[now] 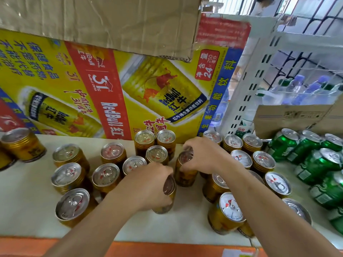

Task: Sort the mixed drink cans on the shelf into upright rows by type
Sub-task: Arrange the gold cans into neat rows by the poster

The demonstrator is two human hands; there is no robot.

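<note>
1. Head view, far left: an edge can [24,145] seems to lean on the shelf [27,191]. The wide lens may cause that, so it is best checked later.
2. Left block [72,204]: gold cans stand upright in loose rows with gaps between them. A can set down here should go lid up into a gap without nudging its neighbours.
3. Left hand [148,184]: its fingers are curled round the top and side of the front can [169,188]. This can stands in the lane between the two gold blocks, toward the shelf front. A grip this high suits a short move, so it should be lifted straight up before it goes sideways.
4. Right hand [204,156]: its fingers and thumb are curled over the rim of the back can [183,175], just behind the front can. The hands are very close together, so moving one can at a time would likely avoid a knock.
5. Right block [230,206]: more gold cans stand upright, packed tighter. The arm crosses over them and should stay high.
6. Green cans [315,164]: these are grouped at far right, beside the gold. They look tilted, though lens distortion cannot be ruled out. The held gold cans belong well left of them.
</note>
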